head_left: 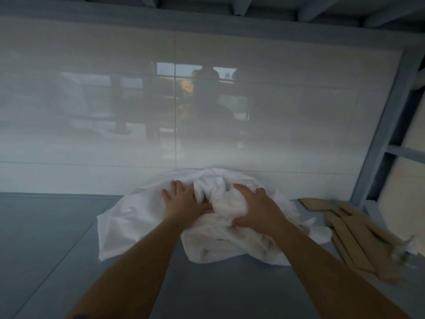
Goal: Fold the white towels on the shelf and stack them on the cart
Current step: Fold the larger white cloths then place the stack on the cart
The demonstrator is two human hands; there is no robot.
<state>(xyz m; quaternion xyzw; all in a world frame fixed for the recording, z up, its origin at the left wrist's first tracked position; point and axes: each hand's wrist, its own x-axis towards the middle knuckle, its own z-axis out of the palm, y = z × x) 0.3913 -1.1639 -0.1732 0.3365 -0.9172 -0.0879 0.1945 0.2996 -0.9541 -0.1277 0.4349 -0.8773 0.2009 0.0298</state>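
A crumpled heap of white towels (128, 226) lies on the grey shelf (46, 238), pushed up against the glossy white tiled back wall. My left hand (181, 201) lies on the heap's left side with its fingers spread and fairly straight. My right hand (255, 208) grips a bunched fold of towel near the top of the heap, fingers curled over it and thumb underneath. The cart is not in view.
Several flat tan cardboard strips (358, 236) lie on the shelf to the right of the towels. A grey shelf upright (381, 125) rises at the right, and another shelf level spans overhead. Bare shelf surface stretches to the left and in front.
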